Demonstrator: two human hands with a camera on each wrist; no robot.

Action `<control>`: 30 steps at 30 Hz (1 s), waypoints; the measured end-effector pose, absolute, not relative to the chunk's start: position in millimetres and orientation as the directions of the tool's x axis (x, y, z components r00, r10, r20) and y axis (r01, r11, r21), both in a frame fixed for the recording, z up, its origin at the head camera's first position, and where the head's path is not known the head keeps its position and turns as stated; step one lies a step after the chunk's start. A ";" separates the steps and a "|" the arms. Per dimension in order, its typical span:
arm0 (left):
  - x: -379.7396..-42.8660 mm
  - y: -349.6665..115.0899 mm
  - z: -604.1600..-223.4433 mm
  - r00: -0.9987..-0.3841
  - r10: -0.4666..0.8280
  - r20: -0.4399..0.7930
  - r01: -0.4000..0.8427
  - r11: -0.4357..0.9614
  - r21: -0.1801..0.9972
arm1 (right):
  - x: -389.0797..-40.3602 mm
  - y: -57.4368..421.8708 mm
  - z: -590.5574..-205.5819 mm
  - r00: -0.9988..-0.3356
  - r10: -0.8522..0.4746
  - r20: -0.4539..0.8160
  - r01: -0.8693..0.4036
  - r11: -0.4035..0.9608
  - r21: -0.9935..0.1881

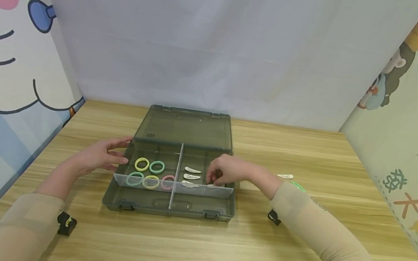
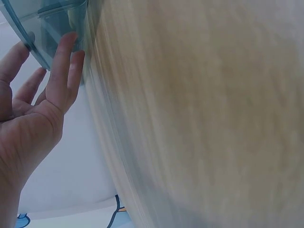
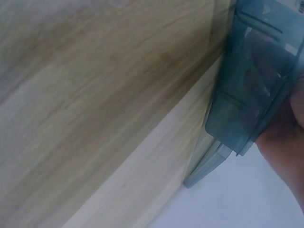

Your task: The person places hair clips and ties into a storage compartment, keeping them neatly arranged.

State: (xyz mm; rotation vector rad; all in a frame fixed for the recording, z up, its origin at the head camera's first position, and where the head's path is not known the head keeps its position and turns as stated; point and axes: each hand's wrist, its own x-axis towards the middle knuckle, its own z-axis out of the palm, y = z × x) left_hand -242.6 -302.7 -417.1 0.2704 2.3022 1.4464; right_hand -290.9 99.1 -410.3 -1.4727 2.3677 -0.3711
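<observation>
A dark translucent plastic box (image 1: 201, 223) lies with its lid (image 1: 186, 128) folded back. Beside its left wall is my left hand (image 1: 98, 154), fingers spread and fingertips at the wall; the left wrist view shows these fingers (image 2: 59, 76) fairly straight. My right hand (image 1: 228, 169) reaches into the right compartment, its curled fingers pinching a white hair clip (image 1: 210, 185) low by the clear divider (image 1: 203, 191). Three white clips, one a snap hair clip (image 1: 191, 177), lie left of it. The left compartment holds several hair ties: yellow (image 1: 141, 165), green (image 1: 157, 167) and pink (image 1: 168, 182).
Right of the box, a white hair clip (image 1: 285, 176) and a green hair clip (image 1: 297, 186) lie on the wooden table (image 1: 198, 250), close to the right sleeve (image 1: 310, 214). A white curtain (image 1: 216, 52) hangs behind the table, with printed panels at both sides.
</observation>
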 end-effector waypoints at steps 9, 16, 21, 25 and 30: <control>-243.4 -303.1 -417.9 -0.898 0.372 -0.234 -0.048 0.447 0.893 | -291.4 108.9 -394.6 -0.380 -0.925 -0.007 -0.819 0.340 -0.461; -243.6 -302.9 -417.7 -0.899 0.372 -0.229 -0.041 0.450 0.892 | -286.4 124.2 -375.8 -0.401 -0.916 0.026 -0.801 0.337 -0.495; -244.3 -303.0 -418.1 -0.901 0.372 -0.224 -0.037 0.449 0.893 | -282.6 140.0 -362.4 -0.450 -0.891 0.056 -0.805 0.378 -0.457; -244.2 -302.8 -418.2 -0.902 0.372 -0.221 -0.035 0.444 0.895 | -282.5 153.9 -356.9 -0.485 -0.872 0.064 -0.804 0.417 -0.423; -242.9 -301.6 -417.6 -0.903 0.372 -0.213 -0.031 0.439 0.898 | -281.6 175.8 -354.9 -0.540 -0.839 0.059 -0.773 0.468 -0.428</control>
